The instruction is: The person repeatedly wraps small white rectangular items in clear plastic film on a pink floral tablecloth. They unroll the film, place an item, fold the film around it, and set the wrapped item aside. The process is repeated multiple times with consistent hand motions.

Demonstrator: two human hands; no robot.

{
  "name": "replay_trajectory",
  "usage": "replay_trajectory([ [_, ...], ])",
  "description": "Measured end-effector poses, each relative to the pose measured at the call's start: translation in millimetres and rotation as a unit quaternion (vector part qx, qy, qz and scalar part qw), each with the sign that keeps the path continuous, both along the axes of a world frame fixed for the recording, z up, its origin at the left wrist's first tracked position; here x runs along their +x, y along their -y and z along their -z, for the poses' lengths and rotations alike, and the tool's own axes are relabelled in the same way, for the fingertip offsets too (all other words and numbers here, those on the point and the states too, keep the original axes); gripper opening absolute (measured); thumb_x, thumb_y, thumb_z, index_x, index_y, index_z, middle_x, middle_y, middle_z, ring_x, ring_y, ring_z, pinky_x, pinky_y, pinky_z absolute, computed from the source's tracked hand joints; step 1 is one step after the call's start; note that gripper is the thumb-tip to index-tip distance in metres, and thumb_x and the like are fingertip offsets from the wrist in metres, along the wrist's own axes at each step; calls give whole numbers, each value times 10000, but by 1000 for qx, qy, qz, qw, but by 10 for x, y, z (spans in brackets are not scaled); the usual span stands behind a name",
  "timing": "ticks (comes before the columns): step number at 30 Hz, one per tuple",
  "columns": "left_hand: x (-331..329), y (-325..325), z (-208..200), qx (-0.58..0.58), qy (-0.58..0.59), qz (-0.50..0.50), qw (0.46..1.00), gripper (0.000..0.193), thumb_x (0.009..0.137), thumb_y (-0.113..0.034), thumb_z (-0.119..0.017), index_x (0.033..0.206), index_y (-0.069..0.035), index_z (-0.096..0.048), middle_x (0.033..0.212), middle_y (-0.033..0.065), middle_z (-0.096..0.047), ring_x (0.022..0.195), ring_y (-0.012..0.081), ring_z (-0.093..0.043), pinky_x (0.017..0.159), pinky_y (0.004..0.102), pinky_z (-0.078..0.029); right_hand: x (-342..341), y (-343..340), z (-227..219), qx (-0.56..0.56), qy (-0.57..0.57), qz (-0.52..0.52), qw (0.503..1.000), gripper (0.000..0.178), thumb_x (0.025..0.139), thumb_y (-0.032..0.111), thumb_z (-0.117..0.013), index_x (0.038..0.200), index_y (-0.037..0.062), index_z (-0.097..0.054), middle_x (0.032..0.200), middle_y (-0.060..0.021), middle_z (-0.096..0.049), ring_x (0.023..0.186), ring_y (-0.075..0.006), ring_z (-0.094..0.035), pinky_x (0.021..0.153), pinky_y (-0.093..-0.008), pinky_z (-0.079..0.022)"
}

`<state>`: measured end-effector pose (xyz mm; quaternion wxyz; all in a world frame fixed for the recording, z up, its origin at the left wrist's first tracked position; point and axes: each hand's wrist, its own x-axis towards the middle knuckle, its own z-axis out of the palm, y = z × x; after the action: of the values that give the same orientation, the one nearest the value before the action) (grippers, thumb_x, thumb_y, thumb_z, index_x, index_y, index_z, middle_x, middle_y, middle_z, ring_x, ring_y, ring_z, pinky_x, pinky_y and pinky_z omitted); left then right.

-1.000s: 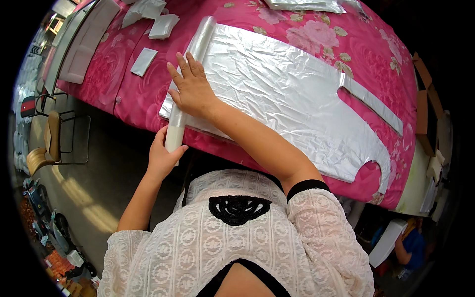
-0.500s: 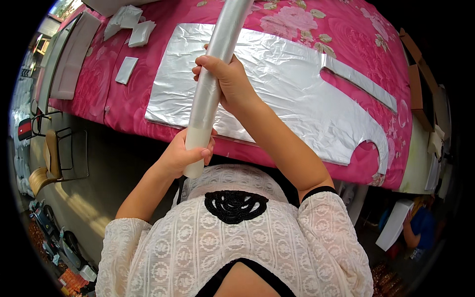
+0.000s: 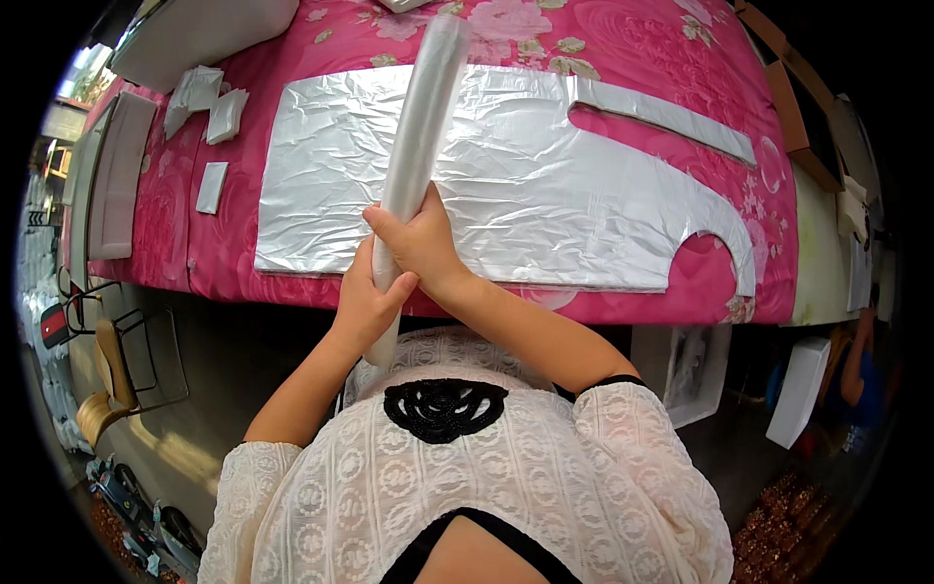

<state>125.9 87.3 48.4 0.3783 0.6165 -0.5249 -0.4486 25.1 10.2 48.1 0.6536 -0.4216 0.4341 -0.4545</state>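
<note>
A long roll of translucent whitish plastic film (image 3: 424, 127) slants up and away from my body, its near end close to my waist. My left hand (image 3: 370, 297) wraps round its lower part. Just above, my right hand (image 3: 423, 241) is closed round the roll too, the two hands nearly touching. Behind the roll lies a flat stack of crinkled silver plastic sheets (image 3: 525, 185), with a rounded cutout and a long strap-like strip at its right end. The roll hides part of the stack.
A pink floral cloth (image 3: 662, 58) covers the table. Small folded white packets (image 3: 211, 187) lie at the left, near a white box (image 3: 204, 39). An open brown carton (image 3: 803, 127) stands at the right edge. A chair (image 3: 115, 365) is on the floor at left; another person (image 3: 861, 380) is at far right.
My right hand has come down the roll, close to my left hand. The roll's far end now shows in view. The whole view has shifted a little.
</note>
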Motion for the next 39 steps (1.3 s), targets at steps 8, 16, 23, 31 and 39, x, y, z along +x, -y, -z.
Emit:
replay_trajectory([
  [8, 367, -194, -49, 305, -362, 130, 871, 798, 655, -574, -736, 1168, -13, -496, 711, 32, -532, 510, 110, -515, 459, 230, -410, -728, 954, 145, 131, 140, 14, 981, 459, 818, 133, -660, 1171, -35, -419, 1000, -120, -579, 884, -170, -600, 784, -292, -504],
  [16, 455, -438, 96, 351, -401, 117, 838, 728, 661, -473, -762, 1154, -8, -496, 703, 35, -526, 513, 122, -516, 475, 246, -418, -1328, 1400, 24, 92, -104, -147, 979, 244, 831, 220, -612, 978, 34, -672, 881, -19, -643, 716, -65, -551, 549, -178, -404],
  [23, 454, -442, 76, 349, -405, 122, 836, 715, 677, -443, -754, 1178, -12, -483, 733, 42, -551, 540, 119, -521, 501, 244, -425, -1215, 1466, 47, 80, -165, -305, 935, 196, 863, 196, -623, 937, 15, -641, 759, 2, -600, 623, -45, -523, 515, -174, -401],
  [31, 488, -410, 47, 343, -372, 143, 851, 745, 670, -413, -768, 1220, -12, -467, 833, 77, -609, 587, 118, -543, 547, 244, -442, -1280, 1487, 29, 9, -240, -223, 945, 161, 874, 182, -614, 895, 26, -646, 718, 15, -583, 625, -61, -504, 561, -205, -408],
  [39, 1024, -635, 98, 439, -318, 225, 810, 623, 690, -253, -786, 1188, -19, -495, 894, 75, -624, 787, 143, -597, 745, 281, -487, -2873, 2287, 452, -137, -448, 70, 881, 255, 858, 216, -573, 955, -8, -649, 791, -78, -665, 688, -153, -604, 647, -289, -474],
])
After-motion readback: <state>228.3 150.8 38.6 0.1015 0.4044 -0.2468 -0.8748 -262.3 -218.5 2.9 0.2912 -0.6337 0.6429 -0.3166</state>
